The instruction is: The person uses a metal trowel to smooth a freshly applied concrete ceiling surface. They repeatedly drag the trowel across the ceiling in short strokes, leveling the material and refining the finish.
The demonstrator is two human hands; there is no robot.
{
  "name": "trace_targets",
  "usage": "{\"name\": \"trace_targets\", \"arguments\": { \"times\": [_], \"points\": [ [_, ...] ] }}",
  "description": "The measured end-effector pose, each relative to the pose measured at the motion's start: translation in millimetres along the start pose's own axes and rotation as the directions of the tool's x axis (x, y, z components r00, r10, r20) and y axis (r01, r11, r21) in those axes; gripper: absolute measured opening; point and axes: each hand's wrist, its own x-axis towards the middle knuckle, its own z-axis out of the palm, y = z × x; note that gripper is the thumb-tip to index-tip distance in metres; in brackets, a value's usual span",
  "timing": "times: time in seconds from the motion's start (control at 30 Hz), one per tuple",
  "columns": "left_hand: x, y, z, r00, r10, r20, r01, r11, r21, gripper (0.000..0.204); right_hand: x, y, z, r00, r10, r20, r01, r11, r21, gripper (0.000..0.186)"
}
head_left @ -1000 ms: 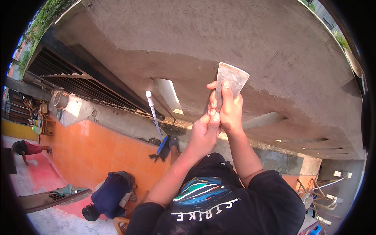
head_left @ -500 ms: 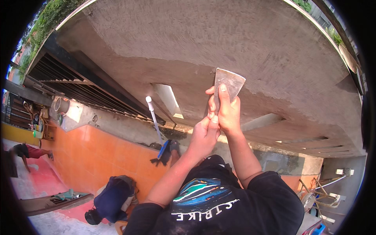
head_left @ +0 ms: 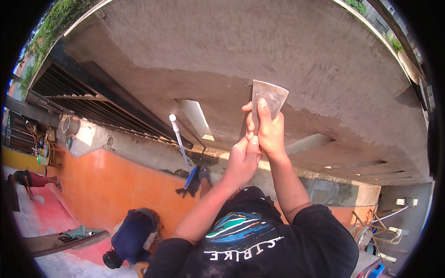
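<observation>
A wide metal scraper [head_left: 272, 95] with a flared blade is raised in front of the wall [head_left: 185, 81]. My right hand [head_left: 270, 132] is closed around it, thumb laid flat along the lower blade and fingers behind. Just below, my left hand [head_left: 242, 160] is closed at the scraper's lower end, its thumb up against the right hand. The handle itself is hidden by my fingers. The wall's upper band of plaster is lighter and rougher than the darker, smoother strip beneath it; the blade is near the boundary. Whether it touches the wall I cannot tell.
Slot openings [head_left: 197, 118] pierce the wall beside a dark metal grille [head_left: 88, 95]. A blue broom [head_left: 191, 178] with a white handle stands by my foot. On the orange tiled floor [head_left: 120, 176] one person [head_left: 134, 236] bends low; another [head_left: 34, 178] is farther left. Chairs [head_left: 378, 227] stand right.
The scraper and both hands appear slightly farther left, with the grip unchanged. The surroundings have shifted a little with the view.
</observation>
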Motion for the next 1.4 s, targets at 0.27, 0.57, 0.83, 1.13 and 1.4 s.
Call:
{"name": "trace_targets", "arguments": {
  "times": [0.27,0.57,0.83,1.13,1.4],
  "points": [
    [-1.3,-8.5,17.6,1.0,0.014,-0.003,-0.015,0.991,-0.136,0.044,-3.2,-10.4,-10.3,0.999,-0.004,0.034,0.008,0.993,-0.12,0.051],
    [-8.3,-9.0,22.2,0.999,-0.019,0.033,0.027,0.967,-0.253,0.043,-7.7,-13.2,-11.1,0.998,0.057,-0.005,-0.057,0.986,-0.159,0.051],
    [21.8,23.3,3.6,0.997,0.066,-0.034,-0.072,0.977,-0.199,0.039,19.1,-33.1,16.1,0.988,-0.136,0.078,0.145,0.981,-0.131,0.047],
    [-17.9,8.8,-0.9,0.991,-0.098,0.09,0.112,0.98,-0.167,0.039,-12.7,-1.3,-0.1,0.99,0.142,-0.013,-0.142,0.988,-0.053,0.049],
    [14.4,6.4,-4.8,0.993,-0.088,0.075,0.088,0.996,0.001,0.04,11.2,-13.1,1.5,1.0,-0.014,0.023,0.015,0.999,-0.036,0.049]
  ]
}}
